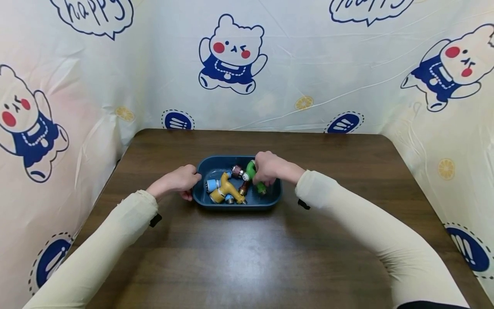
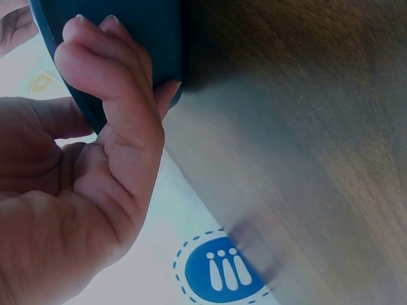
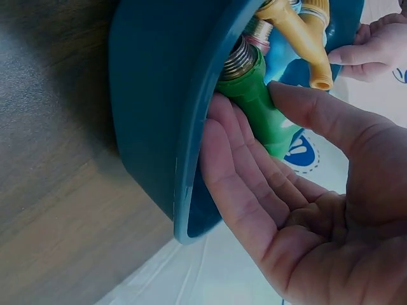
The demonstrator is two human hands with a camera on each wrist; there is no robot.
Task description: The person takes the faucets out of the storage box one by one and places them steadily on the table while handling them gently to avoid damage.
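Observation:
A dark blue oval bin (image 1: pixel 231 207) stands on the table and holds several small tap-like fittings. My left hand (image 1: pixel 182 179) grips its left end, thumb at the rim and fingers curled against the outer wall in the left wrist view. Inside the bin's right end, my right hand (image 1: pixel 269 167) pinches a green tap-like fitting (image 3: pixel 257 105) between thumb and fingers. That fitting has a threaded metal end, and the hand covers part of it in the head view. Left of it lies a yellow tap (image 1: pixel 228 189) with a spout, beside a light blue ribbed knob (image 1: pixel 212 185).
A dark red ribbed knob (image 1: pixel 237 171) and a brownish-red piece (image 1: pixel 243 188) lie among the fittings. The brown wooden table (image 1: pixel 247 253) reaches back to a cloth backdrop (image 1: pixel 301 64) printed with bears, which also hangs along both sides.

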